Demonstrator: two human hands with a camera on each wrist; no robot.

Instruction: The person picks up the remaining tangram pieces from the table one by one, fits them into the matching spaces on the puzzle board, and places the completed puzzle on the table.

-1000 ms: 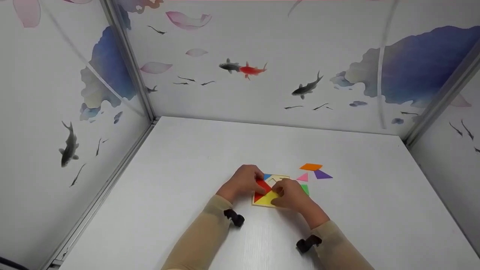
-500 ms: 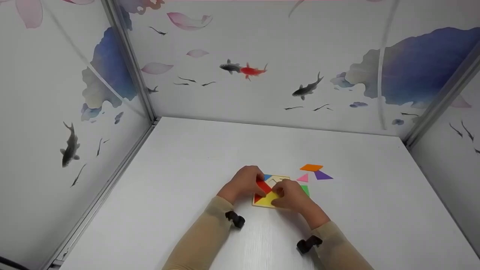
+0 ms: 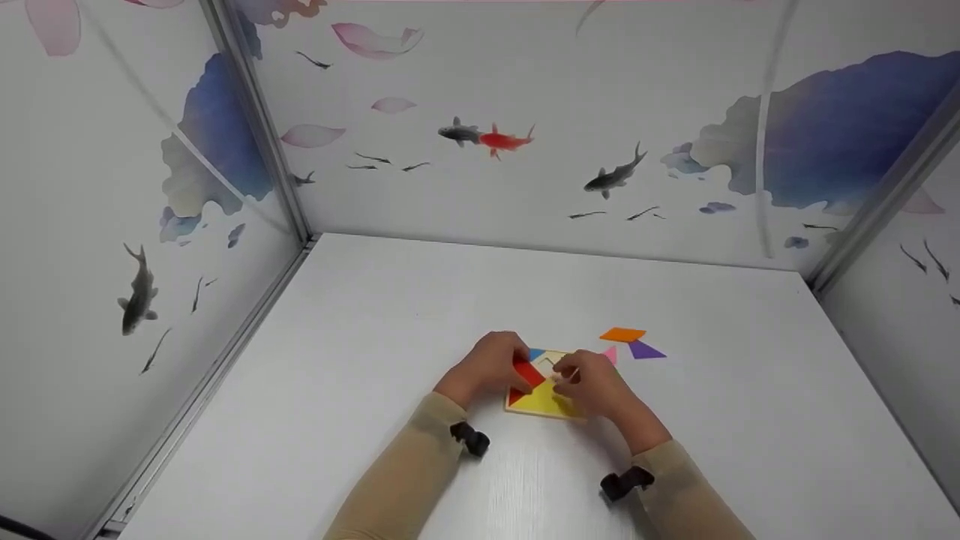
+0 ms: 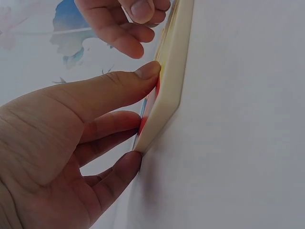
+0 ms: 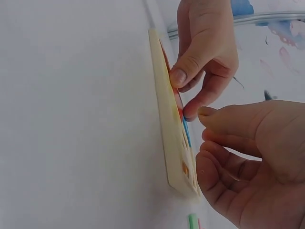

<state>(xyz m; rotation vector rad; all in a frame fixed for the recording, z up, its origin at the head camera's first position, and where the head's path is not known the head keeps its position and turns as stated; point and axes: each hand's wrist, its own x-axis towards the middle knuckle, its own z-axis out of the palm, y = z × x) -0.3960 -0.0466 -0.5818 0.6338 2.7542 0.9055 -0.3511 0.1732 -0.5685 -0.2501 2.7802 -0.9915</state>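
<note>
Your left hand [image 3: 495, 364] is at the left side of the wooden tray [image 4: 171, 81], thumb and fingers spread apart and resting on it. The thumb lies across the red piece [image 3: 529, 373], its tip near the yellow piece [image 3: 541, 400], while the other fingertips touch farther along the red and the tray's edge.

Your right hand [image 3: 596, 379] is above the right part of the tray, palm turned in toward the left. Its fingers are loosely bent, the thumb tip apart from the curled fingertips (whether any of them touches the tray, you cannot tell from these views).

The tray lies flat on the white table [image 3: 420, 315], in front of you and a little right of the middle. In it, the yellow piece fills the near side, the red the left, and a blue piece [image 3: 535, 353] the far left corner; a bare recess shows right of the red.

Outside the tray, on the far right, an orange parallelogram [image 3: 622, 335] lies just beside a purple piece [image 3: 646, 349], with a pink piece [image 3: 612, 355] nearer you, partly covered by your right hand. The right wrist view also catches a green piece [image 5: 193, 221] near the tray.
</note>
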